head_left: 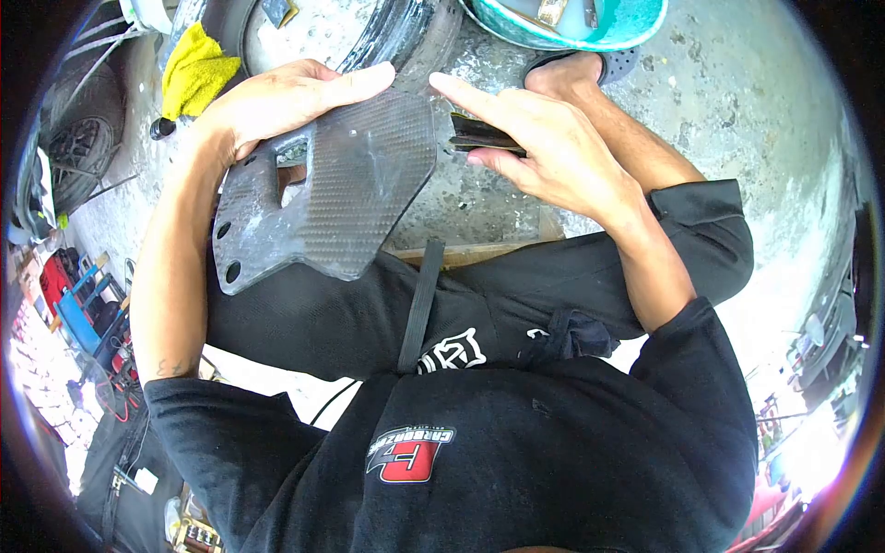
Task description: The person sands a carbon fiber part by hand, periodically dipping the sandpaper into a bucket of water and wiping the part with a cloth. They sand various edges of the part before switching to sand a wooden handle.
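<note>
A yellow cloth [195, 69] lies far left on the concrete floor [728, 101]. The left hand [277, 101] grips the top edge of a dark woven panel [341, 198], which rests on the person's lap. Just right, the right hand [544, 138] pinches folded black sandpaper [479, 135] against the panel's right edge. A teal basin [590, 23] sits far beyond.

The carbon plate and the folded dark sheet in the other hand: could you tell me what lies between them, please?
Nothing lies between carbon plate and folded sheet; the head view shows only wet concrete floor in the narrow gap.
</note>
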Tool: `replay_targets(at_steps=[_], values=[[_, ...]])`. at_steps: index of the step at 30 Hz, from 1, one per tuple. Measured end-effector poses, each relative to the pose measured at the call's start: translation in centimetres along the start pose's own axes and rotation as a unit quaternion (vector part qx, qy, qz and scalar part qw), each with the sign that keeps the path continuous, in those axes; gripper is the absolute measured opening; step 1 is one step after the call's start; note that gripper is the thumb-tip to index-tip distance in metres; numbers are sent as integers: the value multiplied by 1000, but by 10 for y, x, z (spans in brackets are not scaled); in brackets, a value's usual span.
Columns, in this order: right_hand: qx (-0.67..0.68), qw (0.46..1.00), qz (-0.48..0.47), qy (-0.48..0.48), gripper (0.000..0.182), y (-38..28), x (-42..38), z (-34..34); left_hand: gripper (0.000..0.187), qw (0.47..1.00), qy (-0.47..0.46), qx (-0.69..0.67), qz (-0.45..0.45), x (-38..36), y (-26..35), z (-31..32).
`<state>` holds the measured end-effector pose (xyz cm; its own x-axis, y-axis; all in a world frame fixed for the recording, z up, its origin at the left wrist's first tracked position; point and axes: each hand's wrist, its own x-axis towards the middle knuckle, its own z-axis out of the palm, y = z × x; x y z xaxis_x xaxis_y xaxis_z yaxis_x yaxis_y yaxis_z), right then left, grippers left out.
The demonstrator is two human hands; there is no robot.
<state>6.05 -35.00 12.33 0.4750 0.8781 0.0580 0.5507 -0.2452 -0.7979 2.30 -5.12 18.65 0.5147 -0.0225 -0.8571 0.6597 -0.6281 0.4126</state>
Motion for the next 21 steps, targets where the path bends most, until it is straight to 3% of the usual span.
replay_targets(at_steps=[2,4,8,10,15,20,21], values=[[-2,1000,1,-1,81,-2,0,-1,80,1000,-12,-8,4,2,-2,1],[-7,1000,1,-12,82,-4,1,-3,80,998,50,29,11,7,-8,2],[20,999,-26,-38,84,-14,-3,-10,77,998,38,45,15,0,4,-1],[46,998,-38,-25,86,-18,-5,-7,82,992,79,95,13,-5,13,-2],[-9,999,-15,-33,86,-34,-9,-18,74,964,178,174,96,-11,21,3],[-100,990,-53,-84,76,-38,-13,-15,72,958,224,138,117,-12,24,10],[-100,990,-52,-86,76,-38,-13,-14,70,957,209,181,90,-13,28,6]])
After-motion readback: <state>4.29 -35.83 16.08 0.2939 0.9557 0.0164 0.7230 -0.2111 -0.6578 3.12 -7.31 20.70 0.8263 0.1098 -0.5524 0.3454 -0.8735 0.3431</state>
